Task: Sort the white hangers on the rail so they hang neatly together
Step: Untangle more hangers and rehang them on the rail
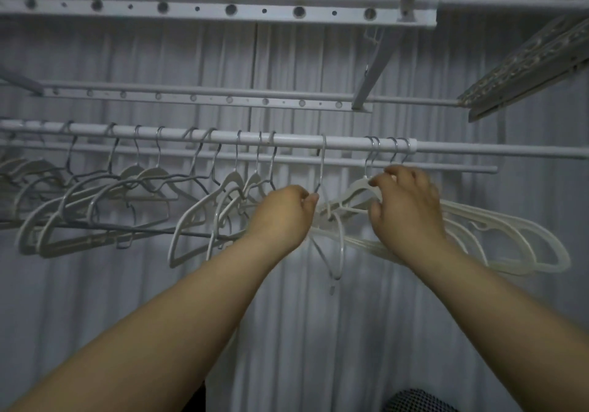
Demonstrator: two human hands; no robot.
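Two hands up at the rail (287,140): our left hand (283,212) pinches a lone hanger (322,169) by its neck, our right hand (411,204) clutches the bunch (497,236) just rightward; the loose hangers (127,188) trail away leftward.

No readable text

No lettering, label, brand, number or sign can be read anywhere: none is seen on the rail (287,140) above the hands or on the hangers (478,233) beside them.

Both arms raised; left hand (284,210) pinching, right hand (408,201) curled.
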